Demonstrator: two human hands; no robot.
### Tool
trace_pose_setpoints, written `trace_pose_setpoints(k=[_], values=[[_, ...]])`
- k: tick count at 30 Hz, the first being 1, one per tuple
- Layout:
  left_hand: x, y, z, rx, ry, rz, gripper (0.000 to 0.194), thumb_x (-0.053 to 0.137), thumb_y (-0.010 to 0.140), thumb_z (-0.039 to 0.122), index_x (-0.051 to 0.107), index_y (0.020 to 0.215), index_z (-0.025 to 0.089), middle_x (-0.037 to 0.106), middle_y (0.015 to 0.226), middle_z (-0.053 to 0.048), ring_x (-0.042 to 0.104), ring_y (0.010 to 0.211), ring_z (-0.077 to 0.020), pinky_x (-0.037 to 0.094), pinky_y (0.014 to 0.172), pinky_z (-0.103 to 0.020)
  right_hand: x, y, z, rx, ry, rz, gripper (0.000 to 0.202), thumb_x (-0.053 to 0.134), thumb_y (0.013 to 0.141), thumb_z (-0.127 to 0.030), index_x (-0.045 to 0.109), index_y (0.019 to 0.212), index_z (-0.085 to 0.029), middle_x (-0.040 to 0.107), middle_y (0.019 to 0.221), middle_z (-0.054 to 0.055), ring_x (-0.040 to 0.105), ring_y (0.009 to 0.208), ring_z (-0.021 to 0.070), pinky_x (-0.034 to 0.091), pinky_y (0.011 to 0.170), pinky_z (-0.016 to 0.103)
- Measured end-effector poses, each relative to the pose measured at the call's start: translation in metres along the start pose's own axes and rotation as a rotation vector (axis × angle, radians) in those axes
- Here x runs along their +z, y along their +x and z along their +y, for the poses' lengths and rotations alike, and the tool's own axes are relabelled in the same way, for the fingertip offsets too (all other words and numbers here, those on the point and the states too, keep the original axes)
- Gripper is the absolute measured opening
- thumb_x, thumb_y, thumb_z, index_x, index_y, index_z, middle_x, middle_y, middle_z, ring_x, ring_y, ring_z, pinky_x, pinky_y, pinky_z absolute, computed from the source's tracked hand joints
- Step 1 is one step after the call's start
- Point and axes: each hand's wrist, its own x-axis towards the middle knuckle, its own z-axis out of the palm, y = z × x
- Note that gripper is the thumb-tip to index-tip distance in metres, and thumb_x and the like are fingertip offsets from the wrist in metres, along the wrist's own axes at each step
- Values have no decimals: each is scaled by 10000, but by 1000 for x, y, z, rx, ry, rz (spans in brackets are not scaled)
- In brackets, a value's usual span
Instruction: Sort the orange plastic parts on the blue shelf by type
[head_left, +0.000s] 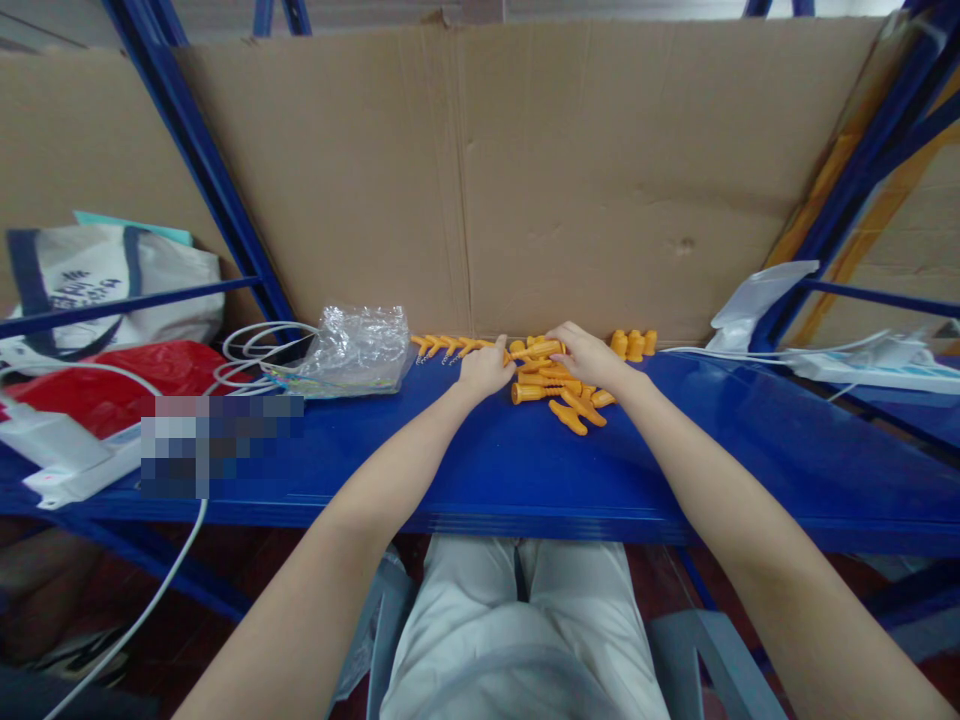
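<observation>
Several orange plastic parts (570,410) lie in a loose pile on the blue shelf surface (480,480). My left hand (487,370) is at the pile's left edge, its fingers closed around a small orange piece. Above the pile, my right hand (585,355) has its fingers closed on an orange cylindrical part (544,350). The two hands are close together but apart. Left of my left hand runs a row of orange pieces with metal spirals (446,345). A few short orange parts (634,345) stand upright to the right of my right hand.
A clear plastic bag (356,350) lies left of the row, beside white cables. Farther left are a red bag (202,370), a white power strip (90,465) and a canvas bag (172,285). Cardboard (585,180) backs the shelf. Another power strip (885,370) lies at right.
</observation>
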Motion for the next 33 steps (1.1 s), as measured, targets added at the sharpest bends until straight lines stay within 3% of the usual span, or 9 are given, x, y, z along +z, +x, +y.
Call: trace_pose_setpoints(k=[7, 14, 33], values=[[2, -2, 2, 5, -24, -45, 535, 467, 979, 354, 459, 1478, 163, 691, 1286, -178, 655, 1227, -301, 515, 1006, -387, -3, -1, -9, -36, -54, -10, 369, 488, 900, -138, 617, 1236, -215, 604, 1208, 120, 619, 1096, 259, 537, 925, 409], [-1, -3, 4, -3, -59, -75, 446, 423, 965, 285, 549, 1378, 172, 704, 1262, -164, 669, 1198, -311, 526, 989, -409, -4, 0, -13, -80, -47, 8, 396, 448, 881, -114, 631, 1215, -224, 602, 1212, 123, 585, 1135, 269, 514, 977, 456], [1, -3, 3, -11, -84, -41, 426, 441, 965, 336, 621, 1328, 204, 724, 1230, -139, 673, 1188, -304, 534, 988, -412, -1, 0, -13, -124, -99, 45, 424, 413, 890, -101, 643, 1228, -210, 611, 1227, 155, 553, 1115, 309, 457, 985, 507]])
